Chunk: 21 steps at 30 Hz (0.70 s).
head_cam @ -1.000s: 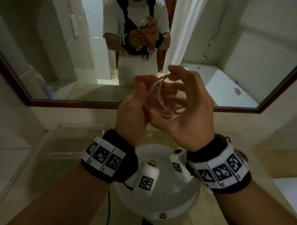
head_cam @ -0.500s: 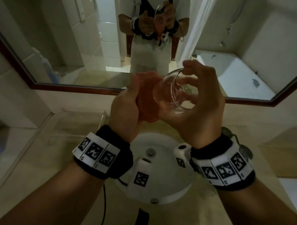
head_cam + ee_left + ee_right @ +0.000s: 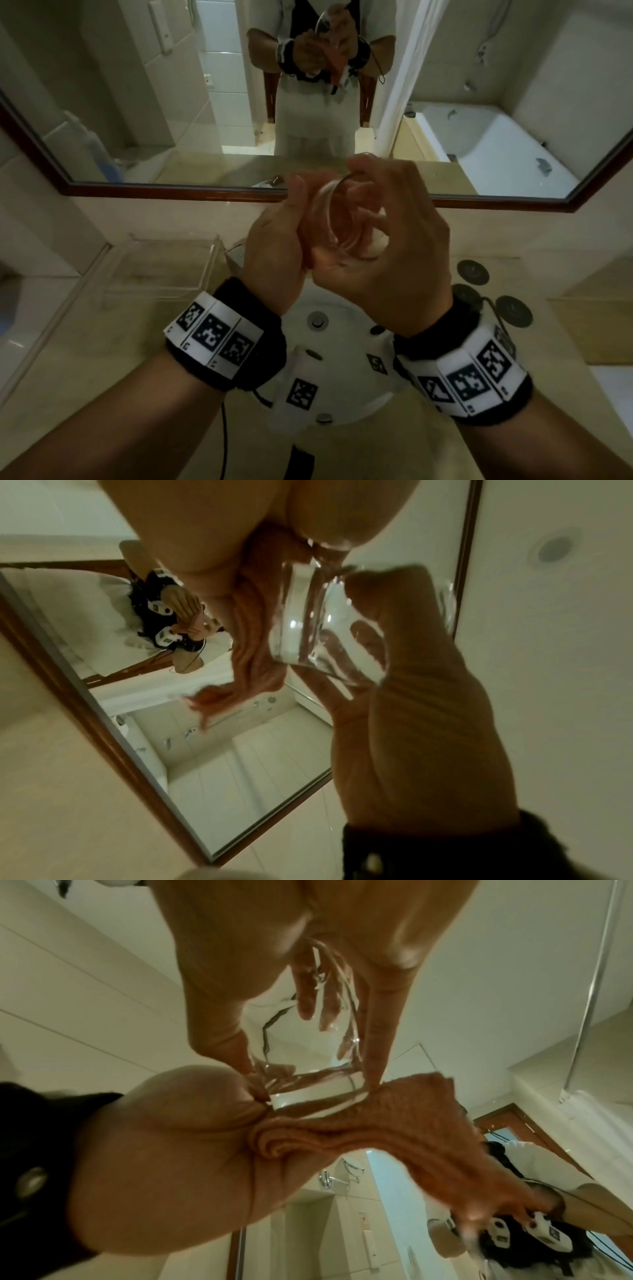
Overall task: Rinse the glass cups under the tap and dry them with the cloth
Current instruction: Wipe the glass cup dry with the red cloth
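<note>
My right hand (image 3: 394,246) holds a clear glass cup (image 3: 342,219) on its side above the sink, fingers curled round its wall. My left hand (image 3: 274,240) grips a bunched orange cloth (image 3: 310,205) and presses it against the cup's thick base. The left wrist view shows the cloth (image 3: 253,631) hanging from my left palm beside the glass cup (image 3: 308,626), with my right hand (image 3: 411,710) behind it. From the right wrist, the cup (image 3: 308,1064) sits between my right fingers, with the cloth (image 3: 377,1118) across its base and my left hand (image 3: 171,1150) holding it.
A white round sink (image 3: 346,353) with a metal drain (image 3: 318,320) lies under my hands. On the counter to the left stands a clear acrylic tray (image 3: 164,263), and dark round coasters (image 3: 472,272) lie to the right. A framed mirror (image 3: 171,102) covers the wall ahead.
My hands stay together on the cup and sit lower in the view. The cloth, hardly seen a second ago, now shows bunched between my left hand and the glass.
</note>
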Tool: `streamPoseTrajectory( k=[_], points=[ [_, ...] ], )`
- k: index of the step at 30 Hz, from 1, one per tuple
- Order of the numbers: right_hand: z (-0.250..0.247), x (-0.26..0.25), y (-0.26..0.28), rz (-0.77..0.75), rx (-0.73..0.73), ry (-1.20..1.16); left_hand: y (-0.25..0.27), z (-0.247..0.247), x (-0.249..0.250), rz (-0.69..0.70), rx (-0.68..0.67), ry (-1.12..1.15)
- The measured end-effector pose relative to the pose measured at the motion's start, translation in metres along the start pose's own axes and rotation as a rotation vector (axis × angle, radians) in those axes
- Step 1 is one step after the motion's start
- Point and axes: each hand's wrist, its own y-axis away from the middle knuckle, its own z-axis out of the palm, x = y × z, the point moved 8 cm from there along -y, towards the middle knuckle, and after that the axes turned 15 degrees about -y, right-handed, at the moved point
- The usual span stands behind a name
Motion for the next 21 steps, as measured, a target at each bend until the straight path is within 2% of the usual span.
streamPoseTrajectory(
  k=[3, 8, 10, 13, 15, 21],
  points=[
    [-0.005, 0.001, 0.002, 0.046, 0.028, 0.003, 0.003, 0.001, -0.001, 0.003, -0.022, -0.017],
    [-0.012, 0.007, 0.009, 0.112, 0.011, 0.022, 0.008, 0.0, 0.009, 0.108, -0.043, -0.07],
    [-0.015, 0.009, 0.013, 0.114, 0.05, -0.011, 0.011, 0.007, 0.011, 0.125, -0.071, -0.092],
    [-0.023, 0.02, 0.021, 0.22, 0.232, -0.224, 0.015, 0.018, 0.007, 0.077, -0.136, 0.042],
    [-0.02, 0.028, 0.024, 0.297, 0.289, -0.382, 0.016, 0.024, 0.005, 0.045, -0.183, 0.096],
    [-0.002, 0.033, 0.014, 0.29, 0.233, -0.577, 0.017, 0.03, 0.016, 0.101, -0.237, -0.053]
  ],
)
